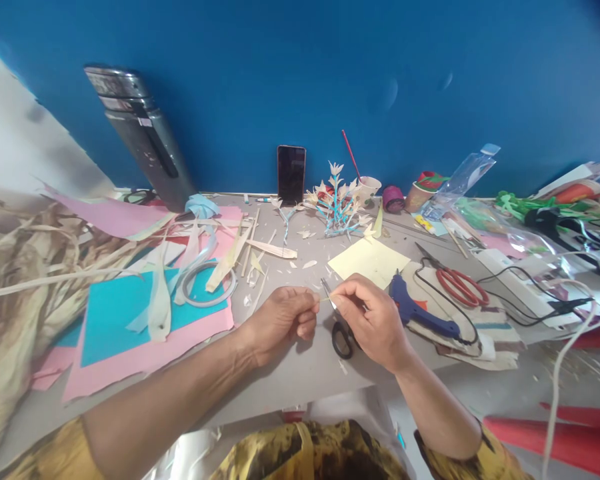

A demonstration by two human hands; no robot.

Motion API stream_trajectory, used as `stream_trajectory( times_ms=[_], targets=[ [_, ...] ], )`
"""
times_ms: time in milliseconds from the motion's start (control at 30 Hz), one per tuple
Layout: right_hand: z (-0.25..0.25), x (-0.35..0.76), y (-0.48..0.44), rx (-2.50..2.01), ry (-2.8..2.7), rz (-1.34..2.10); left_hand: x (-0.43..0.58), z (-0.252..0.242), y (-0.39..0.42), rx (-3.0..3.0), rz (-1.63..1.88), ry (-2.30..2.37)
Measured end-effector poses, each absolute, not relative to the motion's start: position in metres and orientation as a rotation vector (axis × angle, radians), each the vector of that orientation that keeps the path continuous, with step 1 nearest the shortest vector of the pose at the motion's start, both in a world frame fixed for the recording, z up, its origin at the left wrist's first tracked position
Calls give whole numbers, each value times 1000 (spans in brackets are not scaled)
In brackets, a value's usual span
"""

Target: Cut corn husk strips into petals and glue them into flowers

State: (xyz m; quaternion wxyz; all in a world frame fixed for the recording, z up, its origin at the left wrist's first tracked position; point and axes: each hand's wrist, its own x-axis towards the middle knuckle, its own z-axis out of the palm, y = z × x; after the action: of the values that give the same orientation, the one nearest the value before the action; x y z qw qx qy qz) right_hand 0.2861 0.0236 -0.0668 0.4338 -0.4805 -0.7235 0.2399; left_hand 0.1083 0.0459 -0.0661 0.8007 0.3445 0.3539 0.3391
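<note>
You have bright, fairly even light here, though its source is hard to place from this view. The pale surface (15, 127) at your far left washes out toward white, while the blue wall (240, 80) darkens into the top right corner. Highlights streak the dark flask (145, 140) and glint off the clear bottle (463, 180). Soft, weak shadows fall on the table (270, 390) near your left hand (283, 317) and right hand (373, 323). Fine detail smears: the thin strand (325, 299) between them barely resolves. The wide lens stretches your forearms (170, 393) and slants the flask.
</note>
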Motion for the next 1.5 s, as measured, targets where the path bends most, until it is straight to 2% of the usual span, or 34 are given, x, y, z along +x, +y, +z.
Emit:
stream_trajectory(
  times_ms=[533,1000,1300,1500],
  targets=[
    [-72,302,24,-1316,-1503,695,105,-71,49,722,801,712],
    [-70,275,22,-1260,-1457,1002,105,-71,48,612,762,602],
    [-66,254,26,-1217,-1233,1141,102,-69,50,1058,1003,874],
    [-56,246,24,-1210,-1178,1102,99,-67,51,1195,978,939]
  ],
)
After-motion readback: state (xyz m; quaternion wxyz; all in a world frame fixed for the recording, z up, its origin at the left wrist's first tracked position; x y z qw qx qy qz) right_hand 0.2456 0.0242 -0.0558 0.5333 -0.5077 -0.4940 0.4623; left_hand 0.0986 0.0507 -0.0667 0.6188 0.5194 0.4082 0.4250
